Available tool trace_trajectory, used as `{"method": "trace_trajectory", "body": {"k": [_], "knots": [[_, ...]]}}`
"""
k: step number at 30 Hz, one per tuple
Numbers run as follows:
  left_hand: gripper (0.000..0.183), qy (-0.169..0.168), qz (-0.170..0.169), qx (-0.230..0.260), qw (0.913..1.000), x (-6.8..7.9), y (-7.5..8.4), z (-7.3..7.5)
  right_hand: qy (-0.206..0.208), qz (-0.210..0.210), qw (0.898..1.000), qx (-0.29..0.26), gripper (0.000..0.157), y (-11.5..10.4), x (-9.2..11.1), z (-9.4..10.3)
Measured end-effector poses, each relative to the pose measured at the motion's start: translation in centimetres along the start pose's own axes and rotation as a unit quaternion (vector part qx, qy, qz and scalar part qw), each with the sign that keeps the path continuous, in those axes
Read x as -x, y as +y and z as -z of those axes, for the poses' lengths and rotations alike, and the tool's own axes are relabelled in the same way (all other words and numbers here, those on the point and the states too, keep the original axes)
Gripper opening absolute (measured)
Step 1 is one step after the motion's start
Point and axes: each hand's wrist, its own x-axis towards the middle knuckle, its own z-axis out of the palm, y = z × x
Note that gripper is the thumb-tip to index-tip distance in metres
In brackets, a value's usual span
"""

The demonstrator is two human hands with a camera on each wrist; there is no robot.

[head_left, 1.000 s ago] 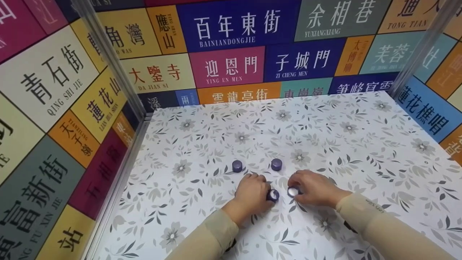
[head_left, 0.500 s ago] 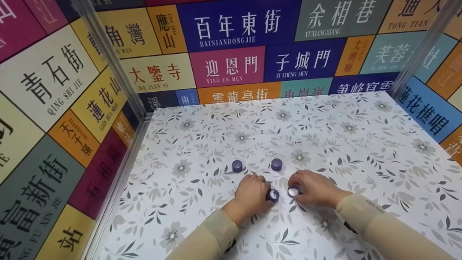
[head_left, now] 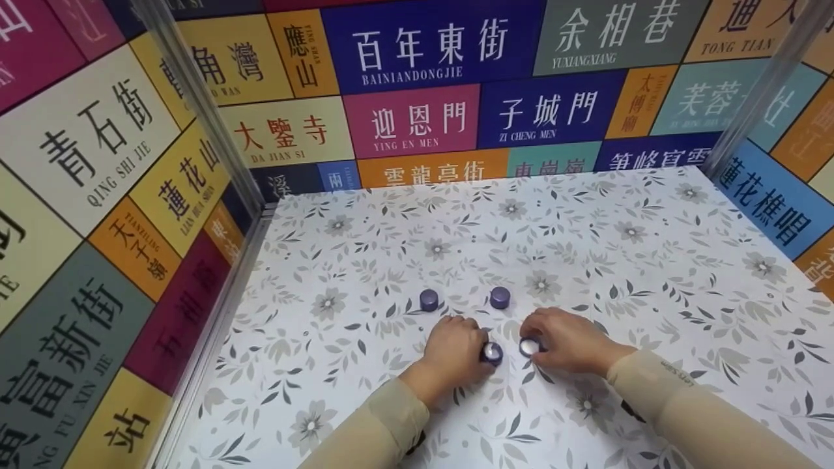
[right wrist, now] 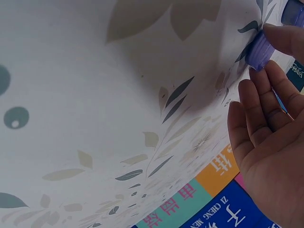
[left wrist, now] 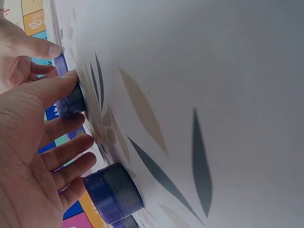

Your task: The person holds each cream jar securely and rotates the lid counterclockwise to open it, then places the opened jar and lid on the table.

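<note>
Thumb and fingers of my left hand [head_left: 454,352] pinch a small round purple jar [head_left: 492,354] by its sides; its whitish, shiny round face points up. In the left wrist view this jar [left wrist: 73,102] stands close to the tabletop, with the other fingers spread beside it. My right hand [head_left: 565,340] pinches a similar purple jar [head_left: 529,347] a short gap to the right, pale face up. In the right wrist view, the thumb and index finger grip that jar [right wrist: 260,51]. Two more purple jars, left [head_left: 429,300] and right [head_left: 500,298], stand beyond my hands with purple tops up.
A white tabletop [head_left: 391,247] with a grey leaf and flower print lies under everything. Colourful panels with Chinese lettering [head_left: 417,117] wall off the back and both sides, with a metal post [head_left: 202,117] at the left corner.
The jar in my left hand has shifted very slightly, its pale face catching the light differently. Both hands and the two far jars otherwise stay in place.
</note>
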Motion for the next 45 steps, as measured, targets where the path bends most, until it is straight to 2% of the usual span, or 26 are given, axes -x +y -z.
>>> {"method": "trace_trajectory", "body": {"k": [8,12,18,24,28,33,38,45], "knots": [[0.05,-0.002,0.008,0.035,0.9993,0.5,-0.8,1.0,-0.002,0.001,1.0,-0.004,0.03,-0.2,0.0,-0.1],[0.057,-0.001,0.001,0.049,0.9988,0.9,-1.5,1.9,-0.005,-0.002,1.0,-0.004,0.029,-0.2,0.0,-0.1],[0.061,0.0,0.002,0.075,0.9972,2.2,-3.3,2.8,-0.003,-0.005,1.0,-0.003,0.03,0.0,0.0,-0.2],[0.064,-0.004,0.024,0.093,0.9953,3.9,-5.3,3.1,-0.007,-0.019,1.0,-0.002,0.029,-0.1,-0.1,-0.2],[0.064,0.0,0.036,0.107,0.9936,4.9,-6.5,3.0,-0.013,-0.031,0.999,-0.003,0.029,-0.3,-0.2,0.0],[0.06,0.013,0.044,0.106,0.9934,5.8,-7.6,2.0,-0.024,-0.042,0.999,-0.001,0.029,-0.5,-0.2,0.1],[0.056,0.019,0.046,0.113,0.9923,5.8,-7.8,1.0,-0.03,-0.044,0.999,0.001,0.03,-0.4,-0.2,0.2],[0.052,0.022,0.058,0.127,0.99,5.9,-7.8,0.4,-0.027,-0.042,0.999,0.002,0.03,-0.5,-0.1,0.1]]}}
